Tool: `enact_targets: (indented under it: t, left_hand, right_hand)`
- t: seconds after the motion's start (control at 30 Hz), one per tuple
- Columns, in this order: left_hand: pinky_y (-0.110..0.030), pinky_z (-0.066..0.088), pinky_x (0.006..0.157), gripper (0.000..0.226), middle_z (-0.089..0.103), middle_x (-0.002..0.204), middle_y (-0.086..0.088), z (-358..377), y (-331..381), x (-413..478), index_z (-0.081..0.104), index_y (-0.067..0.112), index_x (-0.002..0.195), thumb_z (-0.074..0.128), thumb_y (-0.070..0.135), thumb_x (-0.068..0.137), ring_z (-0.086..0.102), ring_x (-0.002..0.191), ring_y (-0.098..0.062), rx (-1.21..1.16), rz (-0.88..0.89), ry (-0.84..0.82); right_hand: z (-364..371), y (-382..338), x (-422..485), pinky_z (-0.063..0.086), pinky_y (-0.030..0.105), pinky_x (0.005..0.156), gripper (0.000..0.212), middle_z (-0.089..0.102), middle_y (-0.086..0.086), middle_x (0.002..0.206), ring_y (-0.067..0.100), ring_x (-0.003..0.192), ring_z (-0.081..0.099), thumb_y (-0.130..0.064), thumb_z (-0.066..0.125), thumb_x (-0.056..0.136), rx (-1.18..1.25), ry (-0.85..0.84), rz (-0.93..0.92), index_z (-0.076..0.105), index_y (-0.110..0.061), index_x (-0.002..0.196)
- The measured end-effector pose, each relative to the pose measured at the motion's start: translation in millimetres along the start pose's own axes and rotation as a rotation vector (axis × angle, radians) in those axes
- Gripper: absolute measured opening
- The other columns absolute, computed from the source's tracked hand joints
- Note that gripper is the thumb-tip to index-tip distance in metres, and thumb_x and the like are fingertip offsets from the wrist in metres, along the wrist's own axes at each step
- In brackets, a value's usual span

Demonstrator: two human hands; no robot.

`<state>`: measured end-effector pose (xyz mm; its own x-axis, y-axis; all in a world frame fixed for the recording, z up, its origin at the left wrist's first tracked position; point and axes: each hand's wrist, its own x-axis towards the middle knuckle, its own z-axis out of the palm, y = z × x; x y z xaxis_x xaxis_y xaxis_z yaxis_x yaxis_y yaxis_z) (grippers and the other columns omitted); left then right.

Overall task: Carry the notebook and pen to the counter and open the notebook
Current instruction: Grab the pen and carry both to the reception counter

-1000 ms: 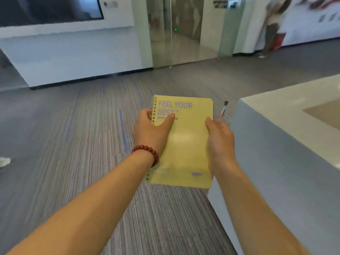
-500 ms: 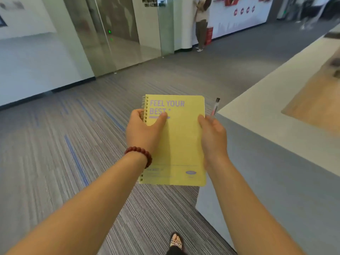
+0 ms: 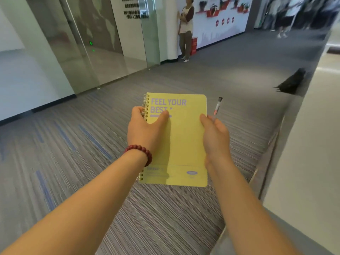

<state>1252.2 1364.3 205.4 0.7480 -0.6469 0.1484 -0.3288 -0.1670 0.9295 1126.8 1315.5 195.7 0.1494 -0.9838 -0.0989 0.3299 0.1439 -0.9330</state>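
Yellow notebook rides closed between my hands, over the carpet, left of the counter. My left hand clamps the spiral edge; my right hand pinches the other edge plus the pen. I'd keep it level and swing right. Cover reads "FEEL YOUR BEST".

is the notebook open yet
No, the yellow notebook is closed, its cover facing up, held between the left hand and right hand.
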Motion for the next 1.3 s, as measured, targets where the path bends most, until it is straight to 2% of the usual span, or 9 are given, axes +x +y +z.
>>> enact_targets:
  t: [0.2,0.3,0.4,0.5,0.6,0.8,0.9,1.07,1.3]
  left_hand:
    - [-0.015,0.039,0.055,0.038,0.052,0.079,0.022,58,3,107,0.050,0.021,0.108,0.065,0.043,0.080,0.049,0.069,0.007,-0.006,0.090,-0.127]
    - [-0.005,0.038,0.053,0.028,0.045,0.078,0.026,91,11,163,0.048,0.025,0.103,0.063,0.037,0.084,0.044,0.067,0.009,-0.007,0.156,-0.224]
    - [-0.021,0.039,0.072,0.031,0.048,0.082,0.023,130,26,214,0.051,0.029,0.108,0.063,0.041,0.082,0.049,0.075,0.003,-0.042,0.206,-0.319]
    - [-0.027,0.045,0.069,0.032,0.052,0.082,0.024,180,46,259,0.052,0.031,0.102,0.063,0.049,0.079,0.051,0.076,0.006,-0.057,0.254,-0.453]
    - [-0.019,0.040,0.058,0.035,0.055,0.077,0.022,210,59,271,0.052,0.030,0.099,0.063,0.055,0.077,0.051,0.070,0.007,-0.089,0.285,-0.517]
    - [-0.020,0.043,0.057,0.040,0.060,0.075,0.020,313,83,280,0.055,0.028,0.100,0.066,0.056,0.074,0.056,0.068,0.006,-0.088,0.341,-0.724]
    - [-0.027,0.051,0.069,0.040,0.066,0.091,0.014,372,98,277,0.055,0.031,0.099,0.066,0.058,0.072,0.062,0.080,-0.005,-0.079,0.402,-0.802]
    - [-0.040,0.054,0.085,0.058,0.066,0.110,0.004,470,139,267,0.060,0.029,0.106,0.063,0.067,0.062,0.065,0.094,-0.015,-0.122,0.470,-0.928]
    - [-0.041,0.051,0.091,0.069,0.061,0.119,0.003,566,190,223,0.048,0.024,0.121,0.067,0.062,0.066,0.060,0.106,-0.018,-0.189,0.538,-1.108]
  right_hand:
    - [24,-2,98,0.048,0.019,0.056,0.020,0.064,-0.011,0.068,0.005,0.060,0.059,-0.018,0.053,0.092,0.013,0.122,-0.063,0.059,-0.022,0.073]
    - [34,-4,148,0.047,0.026,0.069,0.022,0.061,-0.007,0.071,0.012,0.069,0.056,-0.019,0.053,0.092,0.014,0.208,-0.110,0.058,-0.023,0.071]
    - [41,-15,196,0.047,0.037,0.083,0.020,0.062,-0.001,0.082,0.018,0.082,0.055,-0.023,0.054,0.090,0.009,0.340,-0.152,0.059,-0.024,0.071]
    - [39,-28,244,0.048,0.032,0.080,0.016,0.063,-0.003,0.081,0.015,0.081,0.057,-0.023,0.054,0.091,0.023,0.489,-0.205,0.060,-0.022,0.076]
    - [28,-36,262,0.048,0.027,0.068,0.019,0.064,-0.005,0.073,0.012,0.070,0.059,-0.021,0.053,0.092,0.032,0.539,-0.247,0.062,-0.021,0.075]
    - [-27,-49,320,0.044,0.034,0.071,0.017,0.058,0.006,0.080,0.018,0.075,0.052,-0.023,0.056,0.089,-0.003,0.825,-0.306,0.059,-0.015,0.074]
    - [-66,-58,350,0.039,0.033,0.069,0.027,0.052,0.011,0.079,0.017,0.077,0.046,-0.027,0.057,0.086,0.002,0.923,-0.350,0.057,0.000,0.085]
    - [-131,-88,396,0.041,0.032,0.070,0.013,0.054,0.009,0.080,0.018,0.075,0.048,-0.026,0.055,0.088,0.026,1.053,-0.382,0.059,-0.017,0.080]
    - [-213,-131,415,0.046,0.029,0.067,0.014,0.063,0.000,0.080,0.016,0.071,0.057,-0.025,0.054,0.090,0.060,1.264,-0.421,0.064,-0.016,0.095]
